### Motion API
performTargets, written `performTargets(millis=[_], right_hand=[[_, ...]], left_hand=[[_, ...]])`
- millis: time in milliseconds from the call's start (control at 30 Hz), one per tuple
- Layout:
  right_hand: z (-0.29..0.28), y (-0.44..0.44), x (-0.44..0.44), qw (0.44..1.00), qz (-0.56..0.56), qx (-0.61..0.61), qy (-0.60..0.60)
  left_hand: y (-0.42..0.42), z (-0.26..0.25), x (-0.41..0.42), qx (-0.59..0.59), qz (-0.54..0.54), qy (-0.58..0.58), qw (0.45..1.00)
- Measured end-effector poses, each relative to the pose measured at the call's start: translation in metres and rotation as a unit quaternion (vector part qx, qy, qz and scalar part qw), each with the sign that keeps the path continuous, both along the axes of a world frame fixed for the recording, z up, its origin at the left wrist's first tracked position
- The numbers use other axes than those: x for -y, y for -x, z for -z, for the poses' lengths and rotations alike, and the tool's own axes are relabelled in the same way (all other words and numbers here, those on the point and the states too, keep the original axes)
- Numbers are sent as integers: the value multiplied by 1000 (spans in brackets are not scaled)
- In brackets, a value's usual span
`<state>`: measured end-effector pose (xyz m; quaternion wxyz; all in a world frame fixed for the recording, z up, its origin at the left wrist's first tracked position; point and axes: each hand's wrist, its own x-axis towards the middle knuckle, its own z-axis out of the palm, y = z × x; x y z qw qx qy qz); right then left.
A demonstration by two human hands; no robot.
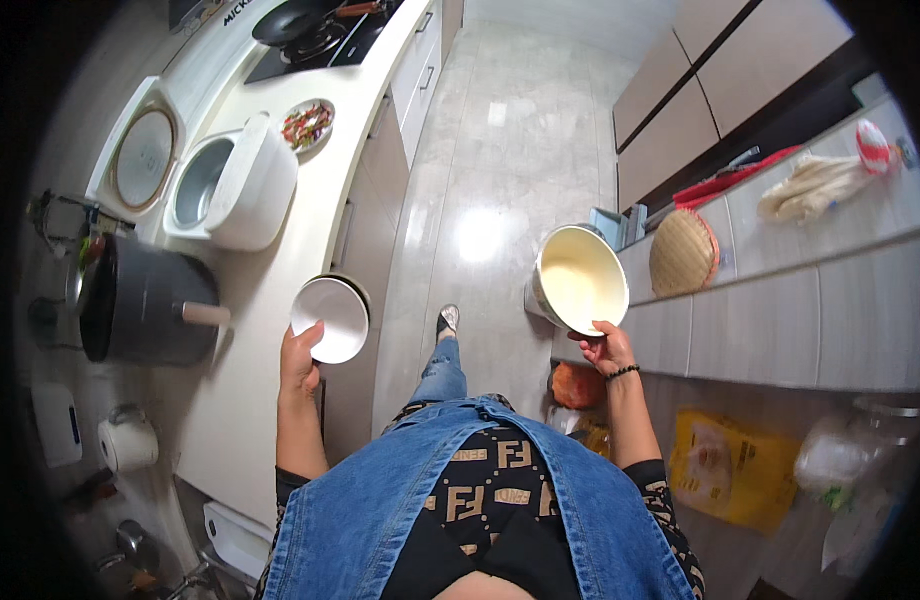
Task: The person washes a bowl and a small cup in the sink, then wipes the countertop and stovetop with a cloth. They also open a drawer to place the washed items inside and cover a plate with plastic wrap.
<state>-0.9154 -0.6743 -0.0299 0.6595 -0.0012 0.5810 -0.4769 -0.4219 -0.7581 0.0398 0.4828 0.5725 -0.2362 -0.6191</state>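
Note:
My left hand (302, 358) grips a small white bowl (338, 326) by its near side, the thumb over the rim. A darker rim shows behind it, so another bowl seems stacked underneath. The inside of the white bowl looks bare. On the other side, my right hand (608, 351) holds a large cream-coloured bowl (580, 274) by its near rim, tilted so that its inside faces me. A white rice cooker (251, 191) stands with its lid up on the counter (261, 420), beyond my left hand.
Left of my left hand stands a dark grey appliance (159, 307) with a light handle. Chopped red and green food (308, 125) fills a dish near the hob; a wok (289, 22) sits there. At right, a round woven item (683, 251) lies on a ledge above a yellow bag (730, 465).

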Motion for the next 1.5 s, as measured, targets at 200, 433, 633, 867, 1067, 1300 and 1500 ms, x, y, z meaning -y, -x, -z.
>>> performTargets(millis=[200,433,633,867,1067,1300,1500], right_hand=[[-8,36,81,998,56,7,5],[-8,77,141,994,74,-76,-36],[4,132,222,978,42,-156,-131],[-2,217,401,961,-76,-255,-79],[-16,257,574,921,-216,-322,-14],[-22,243,744,899,-290,-327,18],[-9,254,840,868,-293,-399,16]], left_hand=[[48,22,128,-20,39,13,999],[117,23,256,-4,145,32,989],[162,23,336,-2,128,5,992],[203,56,434,57,19,9,998],[235,67,483,147,-43,-37,987],[261,102,570,158,-42,-49,985],[298,140,697,144,-5,-43,989]])
